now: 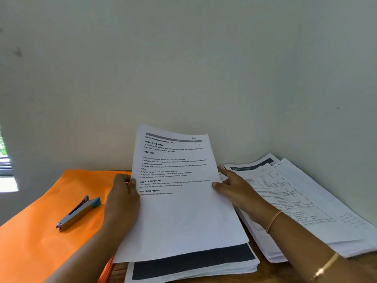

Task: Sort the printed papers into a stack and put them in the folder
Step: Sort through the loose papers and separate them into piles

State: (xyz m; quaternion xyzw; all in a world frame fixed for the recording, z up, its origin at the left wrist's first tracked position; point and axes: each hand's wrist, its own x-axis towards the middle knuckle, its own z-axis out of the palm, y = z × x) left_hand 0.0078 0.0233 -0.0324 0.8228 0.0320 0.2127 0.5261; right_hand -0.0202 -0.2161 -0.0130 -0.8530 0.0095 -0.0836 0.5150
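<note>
A printed sheet (pixel 179 201) with black text is held up, tilted, in the middle of the view. My left hand (pixel 122 199) grips its left edge, thumb on the front. My right hand (pixel 234 186) pinches its right edge, thumb on the front. Under the sheet lies a stack of printed papers (pixel 193 266), its top page showing a dark band. A second pile of papers (pixel 306 207) with printed tables is spread out on the right. The orange folder (pixel 40 231) lies flat on the left.
A stapler (pixel 78 212) with a blue end lies on the orange folder. The wooden table (pixel 263 270) shows between the two paper piles. A pale wall (pixel 183 68) rises right behind everything.
</note>
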